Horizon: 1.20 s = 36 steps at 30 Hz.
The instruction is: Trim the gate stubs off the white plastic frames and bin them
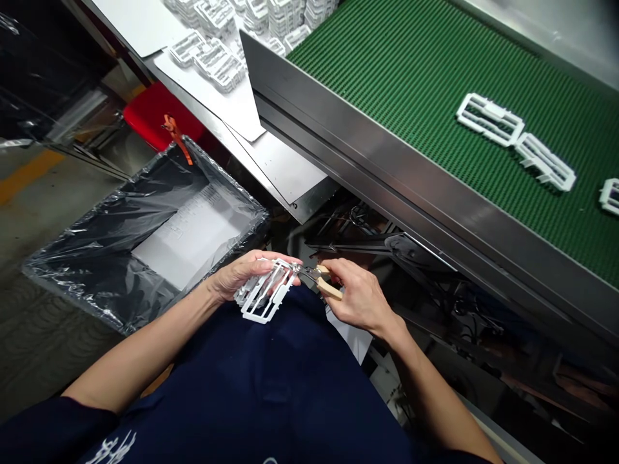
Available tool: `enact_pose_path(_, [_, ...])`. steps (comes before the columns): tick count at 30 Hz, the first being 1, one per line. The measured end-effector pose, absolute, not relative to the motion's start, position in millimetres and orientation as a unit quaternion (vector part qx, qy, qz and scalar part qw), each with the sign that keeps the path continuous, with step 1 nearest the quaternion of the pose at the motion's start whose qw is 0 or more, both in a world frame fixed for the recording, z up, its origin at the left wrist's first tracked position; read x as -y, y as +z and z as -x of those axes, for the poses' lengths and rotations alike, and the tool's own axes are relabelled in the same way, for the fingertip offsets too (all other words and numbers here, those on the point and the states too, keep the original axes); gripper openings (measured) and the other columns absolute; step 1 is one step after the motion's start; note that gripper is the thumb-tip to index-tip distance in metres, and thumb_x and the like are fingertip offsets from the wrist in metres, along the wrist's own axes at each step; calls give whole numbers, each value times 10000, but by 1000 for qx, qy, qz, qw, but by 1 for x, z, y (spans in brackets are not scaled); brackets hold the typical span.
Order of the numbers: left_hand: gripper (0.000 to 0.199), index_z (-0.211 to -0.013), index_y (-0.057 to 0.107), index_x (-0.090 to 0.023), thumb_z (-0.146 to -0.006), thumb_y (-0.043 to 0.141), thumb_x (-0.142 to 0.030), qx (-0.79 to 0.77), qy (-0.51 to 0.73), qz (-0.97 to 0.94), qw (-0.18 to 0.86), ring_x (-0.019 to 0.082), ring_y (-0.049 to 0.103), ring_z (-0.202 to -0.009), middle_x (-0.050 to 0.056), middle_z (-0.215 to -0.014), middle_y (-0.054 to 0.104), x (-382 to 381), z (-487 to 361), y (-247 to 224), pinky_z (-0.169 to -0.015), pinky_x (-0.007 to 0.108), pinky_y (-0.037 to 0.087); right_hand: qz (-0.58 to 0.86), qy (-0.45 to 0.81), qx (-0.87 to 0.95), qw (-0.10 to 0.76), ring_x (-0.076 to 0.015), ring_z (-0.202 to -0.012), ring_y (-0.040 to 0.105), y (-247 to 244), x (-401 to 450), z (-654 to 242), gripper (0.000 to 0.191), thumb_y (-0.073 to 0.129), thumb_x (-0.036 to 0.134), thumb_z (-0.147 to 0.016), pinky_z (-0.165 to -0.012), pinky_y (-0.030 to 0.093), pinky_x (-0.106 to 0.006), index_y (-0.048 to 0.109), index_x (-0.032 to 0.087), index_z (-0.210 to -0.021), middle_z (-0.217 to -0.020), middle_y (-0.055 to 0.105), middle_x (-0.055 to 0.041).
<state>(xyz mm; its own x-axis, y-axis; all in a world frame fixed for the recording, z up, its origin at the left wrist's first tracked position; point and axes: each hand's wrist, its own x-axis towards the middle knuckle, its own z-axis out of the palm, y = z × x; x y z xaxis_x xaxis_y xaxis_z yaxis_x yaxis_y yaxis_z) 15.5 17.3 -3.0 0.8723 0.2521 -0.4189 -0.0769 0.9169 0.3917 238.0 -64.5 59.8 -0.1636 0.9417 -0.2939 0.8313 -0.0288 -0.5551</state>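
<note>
so you've got the green conveyor (pixel 401 84), a plastic-lined box (pixel 111 225) left of it, your left hand (pixel 236 276) on the conveyor's near side curled round white frames (pixel 279 294), your right hand (pixel 360 294), same side, wrapped round tan-handled pliers (pixel 330 290)

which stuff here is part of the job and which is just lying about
Part of the job, it seems:
- pliers in the right hand
- white frames in the left hand
- matching frames on the green belt
- stacked frames

Probably just lying about:
- red stool
- orange object at the lined box's rim
</note>
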Motion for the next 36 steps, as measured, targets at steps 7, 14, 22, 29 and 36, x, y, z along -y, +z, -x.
enact_pose_path(7, [506, -1115, 626, -107, -693, 723, -368, -233, 85, -197, 949, 150, 620, -608, 174, -951, 686, -19, -15, -2, -494, 181, 473, 635, 255, 727, 52, -173, -735, 509, 65, 61, -237, 277, 500, 276, -779, -661, 366, -265, 560, 199, -1038, -798, 574, -38])
enact_pose_path(14, [514, -1087, 635, -89, -667, 736, -366, -243, 86, -196, 946, 166, 631, -631, 177, -929, 689, -19, -14, 0, -524, 196, 493, 634, 247, 733, 30, -136, -658, 502, 66, 60, -237, 175, 458, 291, -821, -560, 287, -241, 584, 210, -913, -729, 569, -15])
enact_pose_path(22, [473, -1083, 636, -97, -693, 715, -352, -232, 97, -188, 949, 159, 623, -618, 164, -938, 688, -17, -12, -3, -513, 197, 486, 684, 367, 614, 141, -108, -606, 469, 59, 59, -236, 102, 499, 276, -802, -571, 320, -222, 560, 203, -838, -679, 536, 23])
enact_pose_path(29, [474, -1096, 615, -127, -692, 731, -346, -307, 122, -231, 915, 152, 620, -666, 130, -965, 674, -20, -22, 3, -574, 221, 498, 705, 531, 394, 256, -106, -585, 485, 42, 66, -218, 306, 564, 491, -776, -540, 390, -222, 494, 193, -772, -658, 526, 30])
enact_pose_path(36, [366, -898, 577, -154, -629, 796, -272, -467, 221, -348, 782, 75, 523, -541, -17, -693, 605, -18, -58, 25, -483, 155, 416, 597, 624, 305, 403, -150, -732, 592, 22, 64, -190, 316, 679, 413, -697, -679, 490, -284, 518, 202, -868, -839, 604, -8])
